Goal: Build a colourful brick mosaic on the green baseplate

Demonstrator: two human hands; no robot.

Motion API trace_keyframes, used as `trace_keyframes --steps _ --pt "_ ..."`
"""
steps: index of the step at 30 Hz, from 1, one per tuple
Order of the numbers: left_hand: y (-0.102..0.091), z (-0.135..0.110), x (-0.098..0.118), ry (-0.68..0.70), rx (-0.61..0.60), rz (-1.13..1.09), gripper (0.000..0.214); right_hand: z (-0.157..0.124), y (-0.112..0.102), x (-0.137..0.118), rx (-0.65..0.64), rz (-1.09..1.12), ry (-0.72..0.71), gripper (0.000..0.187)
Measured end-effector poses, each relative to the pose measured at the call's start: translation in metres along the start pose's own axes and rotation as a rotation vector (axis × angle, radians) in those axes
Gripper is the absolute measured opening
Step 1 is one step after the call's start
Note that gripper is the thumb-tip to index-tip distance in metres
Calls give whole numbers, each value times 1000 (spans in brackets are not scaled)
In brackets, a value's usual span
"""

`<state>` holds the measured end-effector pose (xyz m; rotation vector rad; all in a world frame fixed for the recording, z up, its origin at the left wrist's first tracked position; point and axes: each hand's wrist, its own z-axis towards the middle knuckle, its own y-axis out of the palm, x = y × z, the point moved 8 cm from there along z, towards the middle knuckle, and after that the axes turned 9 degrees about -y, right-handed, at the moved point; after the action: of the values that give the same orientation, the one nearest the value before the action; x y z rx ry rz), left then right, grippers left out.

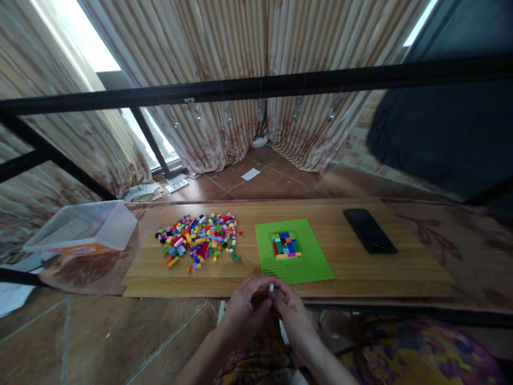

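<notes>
My left hand (249, 303) and my right hand (292, 307) meet at the table's front edge, fingers closed together. Between their fingertips shows a small white toy brick (271, 287), which both seem to pinch; part of it is hidden by the fingers. Just beyond lies a green baseplate (316, 262), flat on the wooden table (240, 280). On the baseplate sits a low block of several colored bricks (286, 245), with blue, red, green and orange among them and a yellow and white row along its near side.
A spread heap of loose bricks (200, 240) covers the table's left part. Farther left stands a clear plastic bin (92, 227) with an orange label. A black phone (369, 231) lies at the right. A dark metal bar (256, 88) crosses behind the table, before curtains (224, 48).
</notes>
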<state>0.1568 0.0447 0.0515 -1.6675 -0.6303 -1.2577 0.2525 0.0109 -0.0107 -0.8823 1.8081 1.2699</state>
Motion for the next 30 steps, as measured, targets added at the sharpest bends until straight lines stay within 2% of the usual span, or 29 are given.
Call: trace_keyframes --steps 6,10,13,15,17,21,26,30 --pt "0 4 0 -28 -93 -94 31 -2 9 -7 -51 4 21 40" --pt "1 4 -13 -54 -62 -124 24 -3 4 -6 -82 -113 12 42" --pt "-5 3 -26 -71 45 -131 22 4 -20 -25 -20 -432 -153 40" --pt "-11 3 -36 -95 128 -144 22 7 -38 -48 60 -752 -352 34" --pt "-19 2 -45 -128 203 -171 23 7 -47 -66 87 -1083 -549 33" --pt "-30 7 -52 -169 282 -225 27 2 -47 -56 14 -1524 -705 36" --pt "-34 30 -37 -137 314 -212 26 -14 -36 -33 -33 -1694 -757 40" --pt "-29 57 -26 -36 308 -92 25 -17 -32 -35 -39 -1675 -742 37"
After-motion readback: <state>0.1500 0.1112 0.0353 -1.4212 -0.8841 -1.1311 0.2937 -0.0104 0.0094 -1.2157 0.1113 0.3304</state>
